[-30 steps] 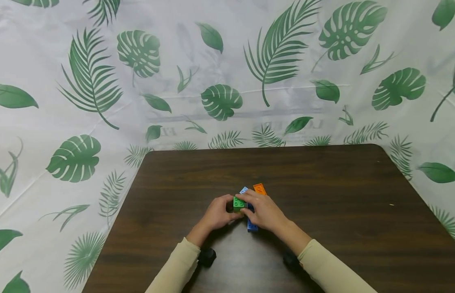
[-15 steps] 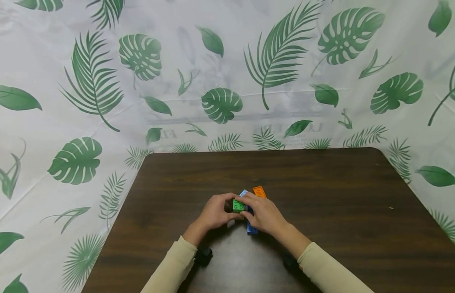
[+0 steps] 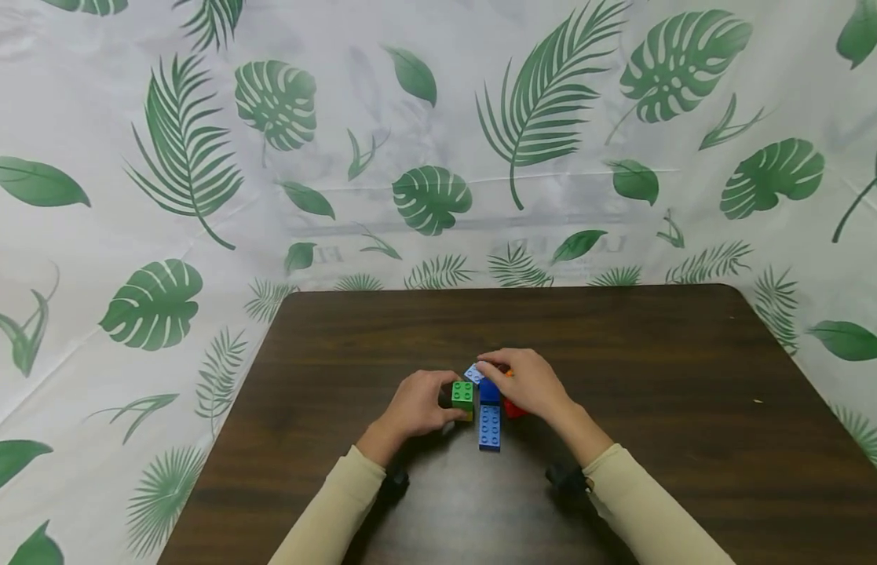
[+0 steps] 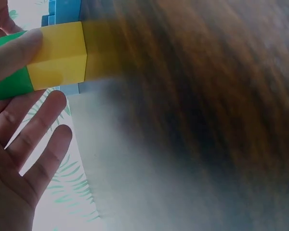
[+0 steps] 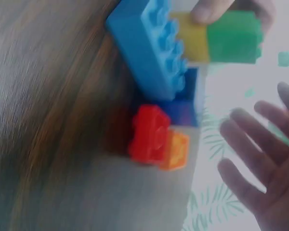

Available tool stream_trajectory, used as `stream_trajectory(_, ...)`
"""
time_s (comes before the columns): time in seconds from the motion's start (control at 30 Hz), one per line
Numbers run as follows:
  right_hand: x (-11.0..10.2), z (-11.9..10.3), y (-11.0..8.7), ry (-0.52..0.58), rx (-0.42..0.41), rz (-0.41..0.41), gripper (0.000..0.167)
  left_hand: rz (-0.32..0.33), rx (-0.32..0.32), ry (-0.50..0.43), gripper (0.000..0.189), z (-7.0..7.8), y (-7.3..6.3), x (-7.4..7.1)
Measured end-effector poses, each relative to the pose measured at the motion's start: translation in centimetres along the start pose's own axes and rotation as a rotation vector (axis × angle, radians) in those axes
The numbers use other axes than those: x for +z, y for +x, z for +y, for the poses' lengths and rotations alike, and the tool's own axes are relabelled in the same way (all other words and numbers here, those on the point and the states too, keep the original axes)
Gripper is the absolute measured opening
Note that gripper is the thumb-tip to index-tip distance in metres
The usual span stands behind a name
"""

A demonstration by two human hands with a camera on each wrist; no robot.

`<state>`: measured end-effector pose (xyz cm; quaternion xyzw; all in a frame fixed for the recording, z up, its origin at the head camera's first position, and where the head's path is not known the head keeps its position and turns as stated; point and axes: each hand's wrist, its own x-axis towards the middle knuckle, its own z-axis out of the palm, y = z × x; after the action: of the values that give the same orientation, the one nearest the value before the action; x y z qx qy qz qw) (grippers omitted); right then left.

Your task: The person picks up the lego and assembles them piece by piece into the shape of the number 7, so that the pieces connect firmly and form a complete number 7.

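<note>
My left hand pinches a green toy building brick that is stacked on a yellow brick; the thumb lies across the yellow one in the left wrist view. The stack stands at the left of a long blue brick with studs on top. Behind that sits a dark blue brick. My right hand is over the dark blue brick's right side, its fingers spread and holding nothing in the right wrist view.
A red brick lies right of the blue ones, beside an orange brick. A light blue brick sits at the back. All rest on a dark wood table, with a leaf-printed sheet behind.
My right hand has let go of the green brick and moved right and slightly back, uncovering the blue bricks. My left hand has kept its hold on the stack.
</note>
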<state>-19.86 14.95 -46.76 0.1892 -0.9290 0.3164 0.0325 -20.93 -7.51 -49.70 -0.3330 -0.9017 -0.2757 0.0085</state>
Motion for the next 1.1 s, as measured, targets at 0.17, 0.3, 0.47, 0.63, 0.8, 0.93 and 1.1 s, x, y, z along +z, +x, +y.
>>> stream_trajectory(0.17, 0.9, 1.1, 0.4, -0.150, 0.151, -0.029, 0.054, -0.032, -0.050, 0.008, 0.042, 0.1, 0.1, 0.3)
stream_trajectory(0.3, 1.9, 1.6, 0.5, -0.219, 0.159, -0.081, 0.057, -0.038, -0.068, 0.001, 0.042, 0.0, 0.1, 0.4)
stream_trajectory(0.47, 2.3, 1.9, 0.4, -0.246, 0.149, -0.087, 0.047, -0.080, -0.092, -0.057, 0.043, -0.2, 0.2, 0.4)
stream_trajectory(0.63, 2.3, 1.8, 0.5, -0.247, 0.160, -0.101, 0.047, -0.093, -0.094, -0.114, 0.050, -0.4, 0.0, 0.5)
stream_trajectory(0.8, 2.0, 2.0, 0.2, -0.225, 0.173, -0.103, 0.042, -0.062, -0.063, -0.209, 0.064, -0.3, -0.3, 0.5)
stream_trajectory(0.93, 1.6, 2.2, 0.0, -0.201, 0.187, -0.080, 0.040, 0.014, -0.015, -0.299, 0.054, 0.0, -0.2, 0.5)
stream_trajectory(1.1, 0.6, 2.5, -0.1, -0.145, 0.204, -0.060, 0.043, 0.066, -0.028, -0.353, 0.040, 0.1, 0.0, 0.6)
